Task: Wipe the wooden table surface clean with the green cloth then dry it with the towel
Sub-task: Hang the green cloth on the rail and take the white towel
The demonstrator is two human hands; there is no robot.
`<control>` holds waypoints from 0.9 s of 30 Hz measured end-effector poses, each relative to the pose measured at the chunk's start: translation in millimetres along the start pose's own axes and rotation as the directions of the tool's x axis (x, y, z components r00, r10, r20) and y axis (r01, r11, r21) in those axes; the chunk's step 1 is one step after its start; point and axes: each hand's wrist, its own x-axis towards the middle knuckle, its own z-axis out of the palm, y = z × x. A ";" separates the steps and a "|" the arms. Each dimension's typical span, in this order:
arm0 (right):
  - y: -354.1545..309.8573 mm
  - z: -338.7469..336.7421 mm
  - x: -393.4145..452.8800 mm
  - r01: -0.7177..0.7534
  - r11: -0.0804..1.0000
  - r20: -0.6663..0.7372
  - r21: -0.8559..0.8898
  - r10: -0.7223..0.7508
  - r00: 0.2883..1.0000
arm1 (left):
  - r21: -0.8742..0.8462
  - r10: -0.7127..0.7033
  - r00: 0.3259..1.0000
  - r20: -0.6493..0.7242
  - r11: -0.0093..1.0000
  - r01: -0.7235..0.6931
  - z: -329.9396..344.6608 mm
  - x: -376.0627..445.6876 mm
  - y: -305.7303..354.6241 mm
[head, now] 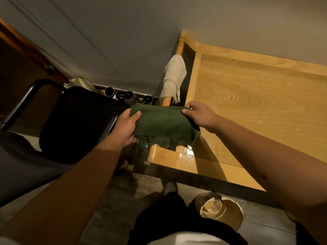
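A dark green cloth (162, 125) hangs spread between both hands, just off the left end of the light wooden table (256, 103). My left hand (123, 126) pinches its left top corner and my right hand (198, 114) pinches its right top corner. The cloth's lower edge hangs over the table's glossy near-left corner. A beige towel (174, 80) is draped over the wooden rail at the table's left end, behind the cloth.
A black chair (74, 121) stands to the left of the table, close to my left arm. A round bin (223, 212) with scraps sits on the floor below the table's front edge. Dark bottle tops (128, 95) stand by the wall.
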 end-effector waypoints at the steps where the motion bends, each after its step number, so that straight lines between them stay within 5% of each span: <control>1: 2.6 4.0 8.3 -0.007 1.000 -0.020 -0.025 0.007 1.000 | 0.011 -0.003 1.000 -0.015 1.000 0.003 0.6 6.8 -3.6; 8: 29.0 25.5 42.7 -0.104 0.991 -0.145 -0.082 0.092 0.985 | 0.067 -0.037 0.995 -0.091 0.997 0.043 4.8 47.4 -15.8; 12: 37.0 24.4 43.5 -0.108 0.961 -0.108 -0.255 0.083 0.991 | 0.461 -0.023 0.997 -0.076 0.886 0.056 8.7 57.6 -19.1; 16: 36.5 17.8 47.8 -0.041 0.885 -0.066 -0.464 0.012 0.998 | 0.668 -0.096 0.995 -0.007 0.740 0.076 13.1 61.2 -12.3; 24: 23.7 14.6 73.3 -0.005 0.884 -0.056 -0.467 -0.024 0.998 | 0.677 0.011 0.990 0.143 0.729 -0.106 48.8 84.3 25.7; 27: 17.3 22.7 79.2 0.034 0.885 -0.046 -0.464 -0.062 0.997 | 0.706 -0.074 0.980 0.186 0.704 -0.081 56.5 92.3 28.9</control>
